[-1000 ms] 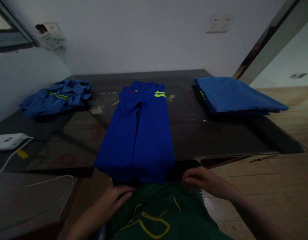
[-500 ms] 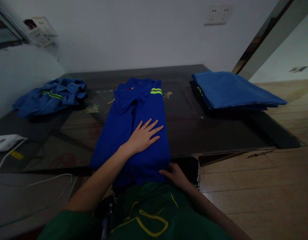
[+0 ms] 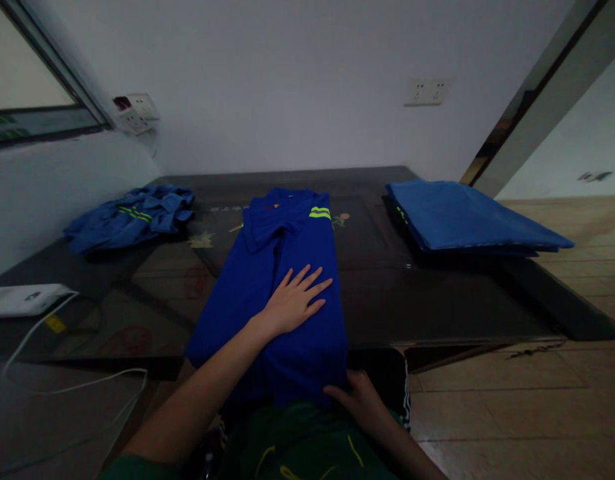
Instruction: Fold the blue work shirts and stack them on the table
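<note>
A bright blue work jacket point(image 3: 267, 280) with yellow-green reflective stripes lies lengthwise on the dark table, sides folded inward, collar at the far end. Its lower end hangs over the near table edge towards my body. My left hand point(image 3: 294, 303) rests flat on the jacket's middle, fingers spread. At the lower right edge of the cloth is my right hand point(image 3: 360, 397), its thumb on top and its other fingers partly hidden beside or beneath the fabric.
A crumpled blue garment point(image 3: 132, 220) lies at the left, and a stack of folded blue garments point(image 3: 472, 213) at the right. A white device point(image 3: 30, 300) with a cable sits on the left of the dark table point(image 3: 437, 307). Wall sockets point(image 3: 430, 92) are behind.
The view has tilted upward, so everything sits lower in the picture. Both hands keep about the same places on the jacket.
</note>
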Motion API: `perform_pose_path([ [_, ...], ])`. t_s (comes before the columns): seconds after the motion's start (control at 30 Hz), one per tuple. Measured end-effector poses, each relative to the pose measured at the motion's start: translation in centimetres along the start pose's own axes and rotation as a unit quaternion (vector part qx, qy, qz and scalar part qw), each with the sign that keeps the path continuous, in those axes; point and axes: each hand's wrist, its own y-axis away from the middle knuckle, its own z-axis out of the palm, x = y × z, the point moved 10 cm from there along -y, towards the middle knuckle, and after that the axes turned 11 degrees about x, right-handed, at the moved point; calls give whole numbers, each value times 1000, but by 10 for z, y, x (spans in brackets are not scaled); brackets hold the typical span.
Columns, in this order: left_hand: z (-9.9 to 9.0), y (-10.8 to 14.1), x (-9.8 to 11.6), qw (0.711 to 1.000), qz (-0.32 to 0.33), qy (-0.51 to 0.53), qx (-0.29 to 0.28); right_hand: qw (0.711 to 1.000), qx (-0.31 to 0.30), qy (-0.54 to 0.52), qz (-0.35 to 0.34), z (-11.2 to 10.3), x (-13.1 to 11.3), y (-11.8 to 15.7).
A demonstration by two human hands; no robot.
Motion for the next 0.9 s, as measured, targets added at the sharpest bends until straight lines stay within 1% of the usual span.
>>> perform_pose_path([
  [0.07, -6, 4, 3, 1000, 0, 7, 5, 1000, -3, 26, -11, 1, 9, -5],
  [0.13, -16, 15, 9, 1000, 16, 25, 3, 997, 24, 69, -16, -3, 22, -11],
  [0.2, -26, 34, 15, 998, 42, 44, -7, 992, 73, 101, -17, -10, 33, -17],
  [0.23, -31, 45, 15, 998, 47, 45, -11, 990, 91, 107, -18, -13, 37, -19],
  [0.3, -37, 64, 5, 999, 28, 29, -15, 988, 106, 108, -22, -13, 40, -24],
  [0.4, -34, 84, -12, 999, -13, 6, -31, 987, 100, 124, -11, -12, 45, -31],
  [0.5, -25, 90, -14, 999, -17, 7, -34, 983, 92, 161, 14, -18, 54, -33],
  [0.6, -20, 90, -4, 1000, -20, 3, -7, 978, 79, 192, 22, -24, 65, -31],
  [0.7, -16, 95, 14, 1000, -19, 0, 16, 973, 47, 222, 45, -25, 79, -27],
  [0.77, -15, 100, 25, 999, -20, 5, 26, 969, 35, 238, 60, -27, 83, -23],
  [0.83, -17, 104, 33, 999, -23, 23, 21, 965, 41, 254, 55, -37, 75, -17],
  [0.9, -28, 103, 32, 998, -28, 52, 13, 959, 31, 278, 48, -53, 55, -6],
])
